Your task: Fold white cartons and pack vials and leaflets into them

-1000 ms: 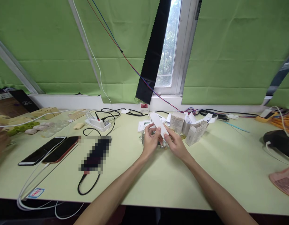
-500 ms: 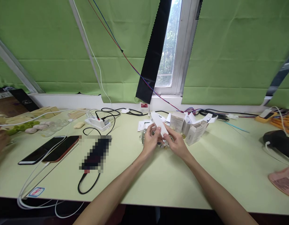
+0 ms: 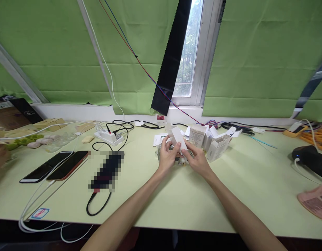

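Between my two hands, above the table, is a small white cardboard box [image 3: 178, 135], tilted, with a flap or side panel showing at its upper left. My left hand [image 3: 168, 153] grips its left side, thumb on the front face. On the lower right side, the fingers of my right hand [image 3: 196, 157] are closed on the same box. Small shiny glass or metal pieces [image 3: 182, 161] lie under my hands, mostly hidden. Right behind my right hand stand white cartons, one closed-looking [image 3: 197, 136] and one with open flaps [image 3: 218, 148].
Several phones [image 3: 69, 165] and white charging cables lie at the left, by a power strip [image 3: 108, 137]. Another person's hand [image 3: 0, 153] is at the far left edge. A black handheld device [image 3: 311, 158] and a pink object [image 3: 313, 202] sit at the right.
The white box has turned in my fingers, so its faces now show at a different angle and a panel stands out at its upper left. Both hands stay in nearly the same place.
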Available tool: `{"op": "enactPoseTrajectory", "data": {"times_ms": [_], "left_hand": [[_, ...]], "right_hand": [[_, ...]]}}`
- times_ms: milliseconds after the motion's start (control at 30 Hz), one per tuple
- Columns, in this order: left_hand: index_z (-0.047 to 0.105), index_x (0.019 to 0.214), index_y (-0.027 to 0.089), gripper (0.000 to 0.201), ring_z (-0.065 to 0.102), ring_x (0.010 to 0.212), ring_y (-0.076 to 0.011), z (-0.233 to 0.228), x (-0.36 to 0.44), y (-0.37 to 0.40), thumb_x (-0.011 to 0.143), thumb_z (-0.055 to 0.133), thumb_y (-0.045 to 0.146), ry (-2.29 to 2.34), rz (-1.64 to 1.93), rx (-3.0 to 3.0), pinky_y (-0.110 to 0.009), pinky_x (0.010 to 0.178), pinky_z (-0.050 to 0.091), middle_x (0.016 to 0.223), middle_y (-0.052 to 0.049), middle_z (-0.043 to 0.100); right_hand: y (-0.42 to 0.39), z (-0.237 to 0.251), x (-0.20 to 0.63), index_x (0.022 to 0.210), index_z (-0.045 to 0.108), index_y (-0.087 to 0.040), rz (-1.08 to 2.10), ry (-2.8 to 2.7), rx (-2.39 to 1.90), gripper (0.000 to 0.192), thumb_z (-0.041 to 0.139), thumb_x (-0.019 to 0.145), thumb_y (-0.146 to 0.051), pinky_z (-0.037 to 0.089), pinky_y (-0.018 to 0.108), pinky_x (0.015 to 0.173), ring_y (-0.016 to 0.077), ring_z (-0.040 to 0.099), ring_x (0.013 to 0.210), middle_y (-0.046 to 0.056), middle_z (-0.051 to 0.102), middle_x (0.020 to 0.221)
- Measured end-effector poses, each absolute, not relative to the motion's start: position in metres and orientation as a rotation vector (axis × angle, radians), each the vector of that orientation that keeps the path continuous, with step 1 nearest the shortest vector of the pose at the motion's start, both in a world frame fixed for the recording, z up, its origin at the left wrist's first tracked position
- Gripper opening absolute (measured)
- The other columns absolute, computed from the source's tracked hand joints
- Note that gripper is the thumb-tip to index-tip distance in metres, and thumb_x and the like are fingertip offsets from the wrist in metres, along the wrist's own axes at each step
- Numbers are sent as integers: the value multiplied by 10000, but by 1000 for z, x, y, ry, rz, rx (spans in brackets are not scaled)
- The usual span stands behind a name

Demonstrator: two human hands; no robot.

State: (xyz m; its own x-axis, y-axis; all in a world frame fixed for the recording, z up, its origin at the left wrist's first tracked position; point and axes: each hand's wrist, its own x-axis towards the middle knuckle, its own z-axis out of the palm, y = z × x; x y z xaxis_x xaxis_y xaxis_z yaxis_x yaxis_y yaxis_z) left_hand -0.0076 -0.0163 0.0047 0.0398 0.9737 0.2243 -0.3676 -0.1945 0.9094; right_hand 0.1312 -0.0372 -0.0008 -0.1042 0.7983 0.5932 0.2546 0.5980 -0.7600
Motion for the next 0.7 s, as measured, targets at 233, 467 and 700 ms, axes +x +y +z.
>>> {"op": "enactPoseTrajectory", "data": {"times_ms": [233, 467, 700], "left_hand": [[489, 1323, 255, 791, 728, 883, -205, 8, -6, -20, 656, 876, 432, 734, 1482, 1107, -269, 645, 615, 1309, -126, 619], [470, 1376, 298, 810, 744, 912, -211, 3, -7, -16, 676, 871, 371, 715, 1497, 1188, -304, 783, 605, 1346, -118, 587], [479, 1402, 300, 805, 697, 865, -157, -4, -6, -17, 687, 846, 356, 792, 1533, 1389, -252, 677, 610, 1434, -133, 491]], "right_hand": [[-38, 1, 132, 1315, 649, -221, 516, -1643, -888, 422, 473, 1007, -450, 518, 391, 993, 257, 660, 1144, 88, 695, 1286], [-40, 1, 130, 1202, 669, -198, 440, -1643, -943, 382, 474, 1004, -460, 532, 361, 880, 240, 678, 980, 91, 731, 1096], [-43, -3, 127, 1547, 308, -229, 476, -1516, -940, 666, 551, 966, -445, 573, 403, 898, 278, 695, 1103, 126, 704, 1239]]}}
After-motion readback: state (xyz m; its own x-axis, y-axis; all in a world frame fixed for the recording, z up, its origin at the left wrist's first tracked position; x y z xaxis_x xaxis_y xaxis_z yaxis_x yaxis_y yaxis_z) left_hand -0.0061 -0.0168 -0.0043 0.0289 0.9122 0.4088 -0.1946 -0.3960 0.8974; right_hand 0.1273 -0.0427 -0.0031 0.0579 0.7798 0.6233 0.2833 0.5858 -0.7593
